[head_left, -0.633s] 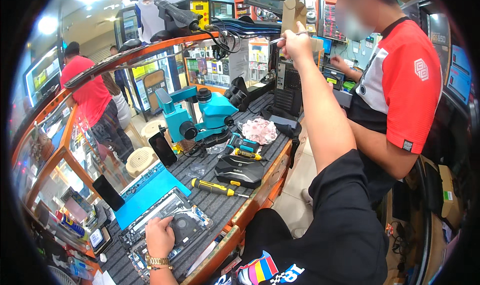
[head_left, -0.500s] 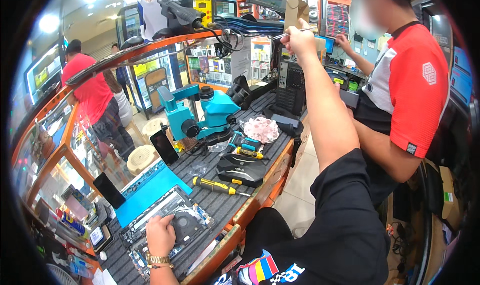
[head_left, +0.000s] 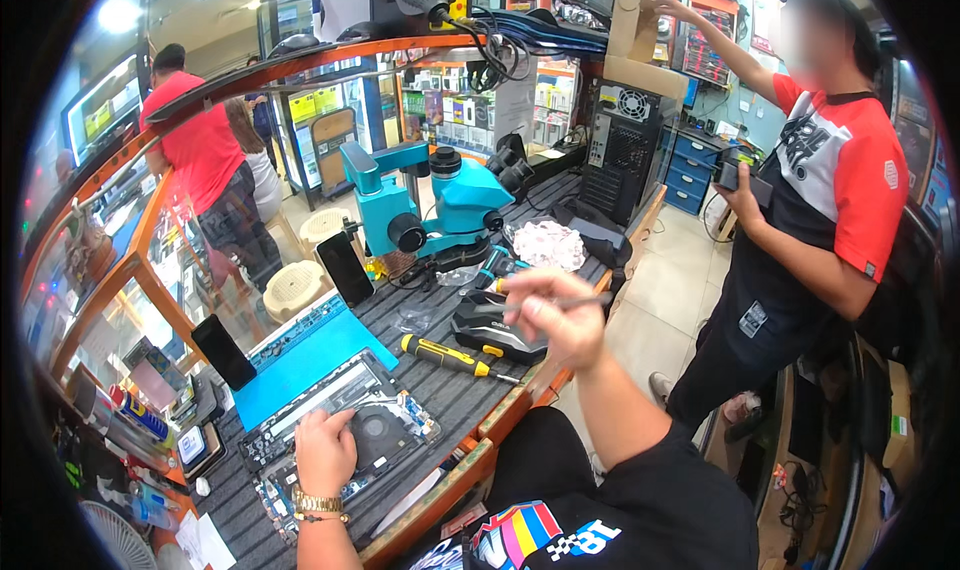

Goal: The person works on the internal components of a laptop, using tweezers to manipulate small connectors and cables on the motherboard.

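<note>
I've got right hand [head_left: 560,320] pinching slim tool [head_left: 590,300], left hand [head_left: 326,450] resting on opened laptop [head_left: 398,448] on grey mat [head_left: 455,402], can't tell if gripping anything; I'd say leaning too hard there could damage its exposed fan [head_left: 375,427].

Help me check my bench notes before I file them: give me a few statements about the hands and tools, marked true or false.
1. The left hand rests on the opened laptop base. True.
2. The right hand is empty. False: the right hand holds a slim tool.
3. The yellow-and-black screwdriver lies on the striped grey mat. True.
4. The microscope is red. False: the microscope is teal.
5. A blue mat lies beyond the laptop base. True.
</note>
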Demonstrator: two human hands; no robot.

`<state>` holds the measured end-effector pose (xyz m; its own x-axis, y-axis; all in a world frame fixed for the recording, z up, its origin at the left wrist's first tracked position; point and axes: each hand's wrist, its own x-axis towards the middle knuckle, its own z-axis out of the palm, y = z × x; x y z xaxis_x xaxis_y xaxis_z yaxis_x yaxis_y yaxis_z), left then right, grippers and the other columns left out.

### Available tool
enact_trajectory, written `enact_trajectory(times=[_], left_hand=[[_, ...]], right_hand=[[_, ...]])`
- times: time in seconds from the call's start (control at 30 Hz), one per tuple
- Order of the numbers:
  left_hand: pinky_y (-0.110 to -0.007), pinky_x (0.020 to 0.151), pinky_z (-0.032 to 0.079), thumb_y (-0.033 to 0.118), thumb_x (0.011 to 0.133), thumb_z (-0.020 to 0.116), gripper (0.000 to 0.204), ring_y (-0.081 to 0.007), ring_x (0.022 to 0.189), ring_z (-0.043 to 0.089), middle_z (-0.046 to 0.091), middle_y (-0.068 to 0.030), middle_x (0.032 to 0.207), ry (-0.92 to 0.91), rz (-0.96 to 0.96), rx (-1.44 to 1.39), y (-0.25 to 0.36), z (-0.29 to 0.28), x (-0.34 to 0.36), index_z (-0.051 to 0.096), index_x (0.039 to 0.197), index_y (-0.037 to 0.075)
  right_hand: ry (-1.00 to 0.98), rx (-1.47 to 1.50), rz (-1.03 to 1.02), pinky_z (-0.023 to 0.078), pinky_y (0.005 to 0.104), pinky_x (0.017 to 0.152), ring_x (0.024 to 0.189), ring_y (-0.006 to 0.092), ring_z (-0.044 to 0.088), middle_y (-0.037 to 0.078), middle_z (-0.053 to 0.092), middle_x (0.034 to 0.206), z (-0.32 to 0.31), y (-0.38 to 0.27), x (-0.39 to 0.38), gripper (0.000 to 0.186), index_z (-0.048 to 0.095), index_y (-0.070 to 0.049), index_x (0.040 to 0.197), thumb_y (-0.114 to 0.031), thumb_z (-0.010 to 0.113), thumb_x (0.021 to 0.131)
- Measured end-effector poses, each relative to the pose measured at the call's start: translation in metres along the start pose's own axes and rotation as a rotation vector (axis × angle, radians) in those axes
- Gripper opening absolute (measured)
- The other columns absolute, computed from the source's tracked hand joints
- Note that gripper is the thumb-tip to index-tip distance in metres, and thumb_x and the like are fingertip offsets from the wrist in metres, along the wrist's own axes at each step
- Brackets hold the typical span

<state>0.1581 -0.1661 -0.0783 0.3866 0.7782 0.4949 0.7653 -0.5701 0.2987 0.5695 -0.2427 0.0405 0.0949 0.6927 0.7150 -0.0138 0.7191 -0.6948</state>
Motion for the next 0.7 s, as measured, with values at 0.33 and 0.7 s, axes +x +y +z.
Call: enact_trajectory(times=[0.33,0.7], left_hand=[[-0.054,0.097,0.055,0.011,0.098,0.075,0.026,-0.0389,0.109,0.070,0.071,-0.0136,0.103,0.003,-0.011,0.024,-0.002,0.001,0.000,0.089,0.119,0.015],[-0.050,0.092,0.055,0.003,0.098,0.077,0.025,-0.0368,0.100,0.068,0.068,-0.0106,0.096,0.052,-0.028,-0.039,0.000,-0.001,-0.002,0.089,0.117,0.013]], right_hand=[[0.050,0.049,0.560,0.053,0.0252,0.066,0.075,0.0053,0.062,0.010,0.084,0.118,0.077,0.107,-0.108,0.027,0.075,-0.001,0.143,-0.012,0.068,0.120],[-0.048,-0.104,0.511,0.063,0.0325,0.097,0.112,0.0179,0.082,0.014,0.087,0.119,0.123,0.128,-0.095,0.022,0.076,0.006,0.133,0.002,0.074,0.111]])
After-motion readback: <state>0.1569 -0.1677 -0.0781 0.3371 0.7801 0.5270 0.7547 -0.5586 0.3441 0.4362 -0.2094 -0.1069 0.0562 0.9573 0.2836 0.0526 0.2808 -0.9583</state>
